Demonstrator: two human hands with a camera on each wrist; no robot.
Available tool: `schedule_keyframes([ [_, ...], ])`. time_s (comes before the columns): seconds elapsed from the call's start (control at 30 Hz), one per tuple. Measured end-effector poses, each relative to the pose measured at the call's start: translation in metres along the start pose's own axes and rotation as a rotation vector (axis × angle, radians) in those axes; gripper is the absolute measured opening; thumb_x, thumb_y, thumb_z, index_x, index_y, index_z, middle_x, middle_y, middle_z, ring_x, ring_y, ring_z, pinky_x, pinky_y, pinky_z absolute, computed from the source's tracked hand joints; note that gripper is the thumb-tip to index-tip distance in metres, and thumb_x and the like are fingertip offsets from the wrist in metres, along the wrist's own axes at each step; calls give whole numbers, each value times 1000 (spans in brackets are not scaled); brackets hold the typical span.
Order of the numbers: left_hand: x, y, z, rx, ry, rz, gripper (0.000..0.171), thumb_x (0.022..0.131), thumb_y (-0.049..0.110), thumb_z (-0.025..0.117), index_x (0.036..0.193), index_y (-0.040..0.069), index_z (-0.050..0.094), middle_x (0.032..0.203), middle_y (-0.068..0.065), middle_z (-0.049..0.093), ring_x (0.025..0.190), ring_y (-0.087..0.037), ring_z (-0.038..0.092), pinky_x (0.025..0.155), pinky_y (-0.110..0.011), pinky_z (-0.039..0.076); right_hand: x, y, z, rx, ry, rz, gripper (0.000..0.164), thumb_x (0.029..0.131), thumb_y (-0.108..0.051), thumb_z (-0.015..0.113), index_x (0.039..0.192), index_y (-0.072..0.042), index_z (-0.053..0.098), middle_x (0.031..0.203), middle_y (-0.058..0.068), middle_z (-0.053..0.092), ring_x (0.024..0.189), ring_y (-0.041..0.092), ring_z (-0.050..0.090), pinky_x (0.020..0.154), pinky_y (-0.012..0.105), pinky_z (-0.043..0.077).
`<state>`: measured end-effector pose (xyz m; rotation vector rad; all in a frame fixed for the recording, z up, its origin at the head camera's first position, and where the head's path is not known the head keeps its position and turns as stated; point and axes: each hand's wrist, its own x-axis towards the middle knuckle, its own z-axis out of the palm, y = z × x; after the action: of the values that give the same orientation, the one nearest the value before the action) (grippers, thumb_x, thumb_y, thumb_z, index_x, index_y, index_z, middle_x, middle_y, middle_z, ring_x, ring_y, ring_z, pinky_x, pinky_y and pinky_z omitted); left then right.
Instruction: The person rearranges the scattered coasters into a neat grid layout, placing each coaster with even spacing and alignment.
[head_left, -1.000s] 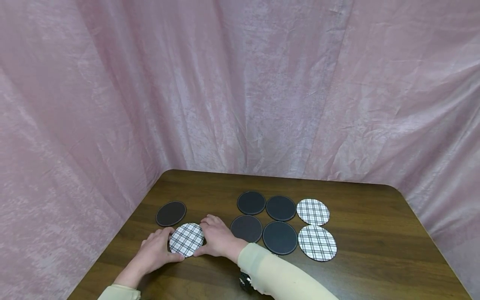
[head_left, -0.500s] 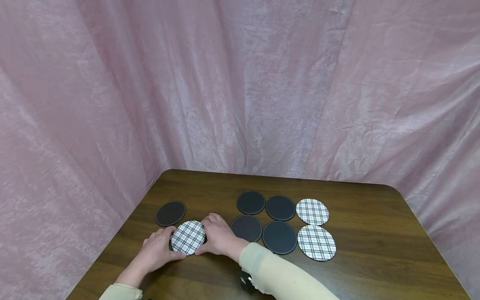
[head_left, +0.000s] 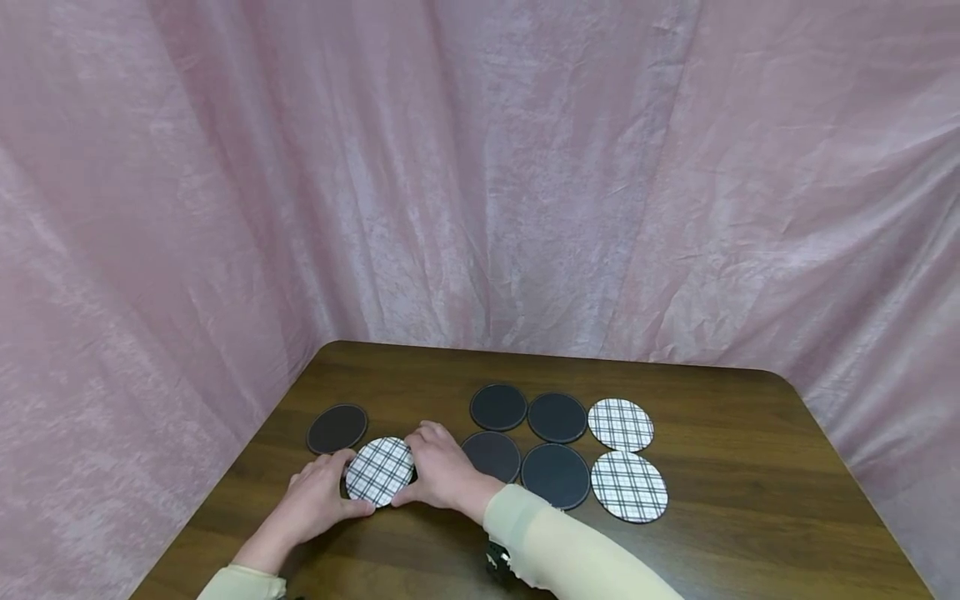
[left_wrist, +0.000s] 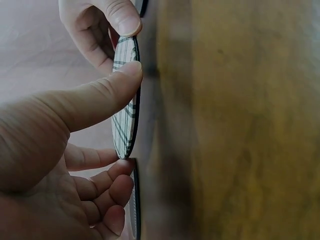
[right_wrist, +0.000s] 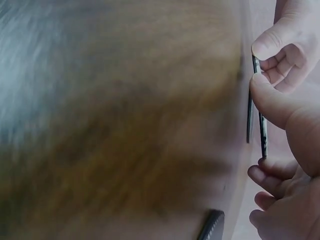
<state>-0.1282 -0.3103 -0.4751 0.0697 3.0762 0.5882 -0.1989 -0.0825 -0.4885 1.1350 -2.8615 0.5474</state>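
Note:
Between both hands is a round coaster (head_left: pixel 380 472) with a white and dark plaid face. My left hand (head_left: pixel 318 500) grips its left side, thumb at the near edge and forefinger at the far left edge. On the opposite side my right hand (head_left: pixel 447 475) pinches the rim the same way. Seen edge-on in the right wrist view, the plaid coaster (right_wrist: pixel 263 132) stands slightly off the tabletop. The left wrist view shows its dark underside edge and the thumb (left_wrist: pixel 107 95) on the rim. A dark round coaster (head_left: pixel 337 428) lies just beyond the left hand.
Right of the hands, several black coasters (head_left: pixel 556 476) lie in two rows, one (head_left: pixel 491 455) partly behind the right hand. Two plaid coasters (head_left: pixel 629 487) continue the rows at the right. The brown wooden table (head_left: pixel 750 500) ends at a pink curtain (head_left: pixel 480 183).
Both hands have shifted the plaid coaster a little to the right and away from the body, keeping their grip. The other coasters keep their places on the table while the head view shifts slightly.

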Motion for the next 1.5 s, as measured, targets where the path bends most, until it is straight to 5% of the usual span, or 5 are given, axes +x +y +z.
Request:
schedule_keyframes([
  [0.73,38,37,1,14,8,53,92,75,42,104,142,-6,63,119,-19,68,110,-40,63,90,-62,51,-4,36,-32,25,-28,81,87,83,-54,97,146,-3,64,148,11,64,155,32,44,129,40,31],
  [1.1,55,54,9,14,-37,43,92,76,40,104,143,-7,61,124,-21,67,115,-41,63,94,-63,50,-8,55,-34,42,-25,96,83,81,-51,100,140,-2,67,134,8,68,133,28,59,117,36,45],
  [1.5,64,53,15,40,-68,32,93,76,41,104,144,-7,61,124,-22,68,114,-41,63,95,-63,50,-5,57,-30,-15,-36,107,84,81,-53,98,139,-1,68,131,10,69,134,29,58,119,36,43],
])
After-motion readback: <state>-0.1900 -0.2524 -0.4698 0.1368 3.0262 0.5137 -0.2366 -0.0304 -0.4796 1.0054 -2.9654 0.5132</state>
